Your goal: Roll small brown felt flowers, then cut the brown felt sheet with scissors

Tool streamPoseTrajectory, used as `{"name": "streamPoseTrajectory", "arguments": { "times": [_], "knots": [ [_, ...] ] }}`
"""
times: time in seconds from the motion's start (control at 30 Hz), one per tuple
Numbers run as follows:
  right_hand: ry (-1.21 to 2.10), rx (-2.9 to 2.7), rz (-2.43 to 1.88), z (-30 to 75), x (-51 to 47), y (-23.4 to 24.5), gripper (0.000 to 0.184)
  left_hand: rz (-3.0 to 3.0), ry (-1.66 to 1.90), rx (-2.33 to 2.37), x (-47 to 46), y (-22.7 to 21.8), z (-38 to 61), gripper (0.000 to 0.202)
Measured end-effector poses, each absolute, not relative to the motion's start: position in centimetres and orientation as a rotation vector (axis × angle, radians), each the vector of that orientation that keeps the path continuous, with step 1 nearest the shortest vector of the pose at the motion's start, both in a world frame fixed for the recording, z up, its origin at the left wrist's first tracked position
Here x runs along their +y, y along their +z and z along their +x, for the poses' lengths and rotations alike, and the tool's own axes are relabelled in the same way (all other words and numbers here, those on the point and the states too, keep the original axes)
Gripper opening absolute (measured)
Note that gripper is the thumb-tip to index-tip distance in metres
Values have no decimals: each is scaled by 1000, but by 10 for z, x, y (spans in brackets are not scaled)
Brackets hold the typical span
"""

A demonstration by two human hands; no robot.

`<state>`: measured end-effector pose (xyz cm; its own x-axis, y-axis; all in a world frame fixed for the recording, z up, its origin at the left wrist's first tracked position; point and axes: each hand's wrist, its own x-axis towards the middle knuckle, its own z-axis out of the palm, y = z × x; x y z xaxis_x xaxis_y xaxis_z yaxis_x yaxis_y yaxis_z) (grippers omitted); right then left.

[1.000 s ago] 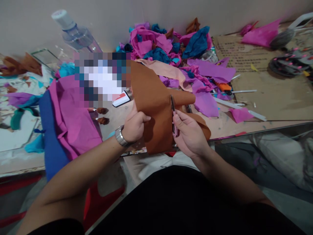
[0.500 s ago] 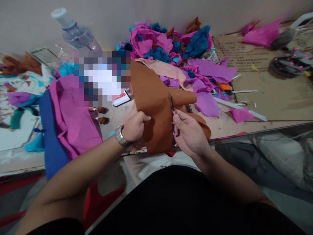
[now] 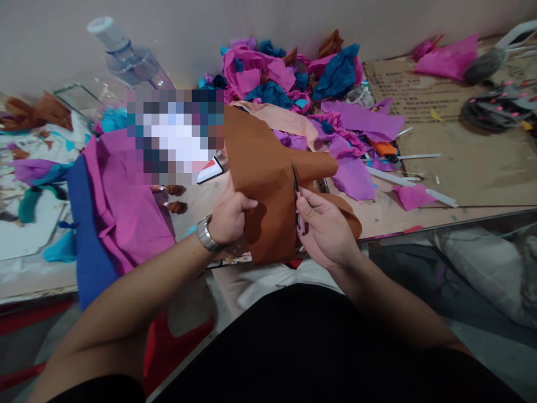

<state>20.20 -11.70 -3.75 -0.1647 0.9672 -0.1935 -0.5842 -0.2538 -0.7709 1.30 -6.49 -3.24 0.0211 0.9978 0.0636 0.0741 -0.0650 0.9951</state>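
Observation:
A sheet of brown paper [image 3: 260,162] stands upright in front of me over the table edge. My left hand [image 3: 229,215], with a metal watch on its wrist, is closed on the sheet's left edge. My right hand [image 3: 325,226] grips small scissors [image 3: 297,193] with pink handles. Their dark blades point up into the brown sheet along a cut line. A cut strip of the sheet curls off to the right of the blades.
A heap of pink, purple and blue paper scraps [image 3: 293,78] lies behind the sheet. Folded pink and blue sheets [image 3: 113,207] hang at the left. A clear plastic bottle [image 3: 126,56] stands at the back left. Brown cardboard [image 3: 461,151] with white strips covers the right.
Hardly anything differs. The scissor blades and my right hand have shifted very slightly along the cut; my left hand keeps its hold on the sheet.

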Motion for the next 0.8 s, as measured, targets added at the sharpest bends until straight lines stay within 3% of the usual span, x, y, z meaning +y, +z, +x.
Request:
{"name": "streamPoseTrajectory", "arguments": {
  "times": [0.13,0.53,0.8],
  "knots": [
    [1703,-636,-820,202,-118,-38,40,970,1201,800,-68,-11,21,58],
    [1712,-661,-793,203,-119,-41,32,985,1413,806,-54,-24,25,78],
    [1718,-677,-777,203,-115,-39,35,974,1408,784,-55,-17,23,77]
  ]
}}
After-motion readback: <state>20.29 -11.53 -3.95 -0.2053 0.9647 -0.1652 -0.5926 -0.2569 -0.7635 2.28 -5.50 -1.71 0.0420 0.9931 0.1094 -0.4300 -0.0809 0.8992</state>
